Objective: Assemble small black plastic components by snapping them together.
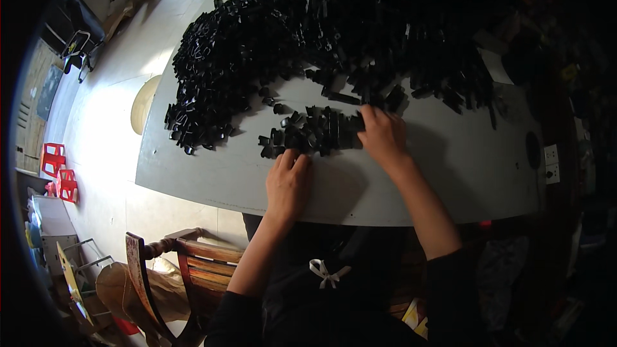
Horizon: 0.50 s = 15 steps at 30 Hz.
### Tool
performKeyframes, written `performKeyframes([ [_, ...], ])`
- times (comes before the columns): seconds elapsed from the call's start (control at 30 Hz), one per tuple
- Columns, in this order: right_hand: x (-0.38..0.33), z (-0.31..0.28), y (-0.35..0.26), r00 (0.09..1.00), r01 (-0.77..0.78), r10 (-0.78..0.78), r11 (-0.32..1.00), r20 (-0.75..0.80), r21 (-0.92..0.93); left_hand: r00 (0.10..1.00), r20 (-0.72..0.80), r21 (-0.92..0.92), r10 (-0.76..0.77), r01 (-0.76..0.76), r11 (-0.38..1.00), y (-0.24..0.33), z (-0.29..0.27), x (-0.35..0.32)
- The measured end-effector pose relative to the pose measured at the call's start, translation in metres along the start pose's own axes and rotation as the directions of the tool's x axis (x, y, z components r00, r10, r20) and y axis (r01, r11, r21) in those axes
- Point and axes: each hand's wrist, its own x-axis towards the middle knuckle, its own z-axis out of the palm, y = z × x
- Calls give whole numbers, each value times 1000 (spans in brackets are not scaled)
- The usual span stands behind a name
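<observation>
A small cluster of black plastic pieces lies on the grey table in front of me. My left hand is at its near left edge, fingers curled down and closed; whatever they hold is hidden beneath them. At the cluster's right end, my right hand has its thumb and fingers closed against a dark long piece there. Some pieces in the cluster look like short curved clips, others like straight strips. Beyond both hands spreads a big heap of similar black pieces, with a few stray ones between heap and cluster.
The grey table has a rounded left side. A wooden chair stands near its front edge, to the left. Red plastic stools are on the floor at far left. A wall socket shows at right. The back right is very dark.
</observation>
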Motion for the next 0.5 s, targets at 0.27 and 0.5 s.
performKeyframes([
  [0.27, -84, -62, -50, 959, -280, 146, 331, 244, 901, 990, 141, -625, 16, 77, 777, 21, -42, -20],
  [0.5, -89, -89, -56, 992, -62, -60, 563, 115, 824, 987, 136, -657, 82, 28, 753, 37, -58, -21],
])
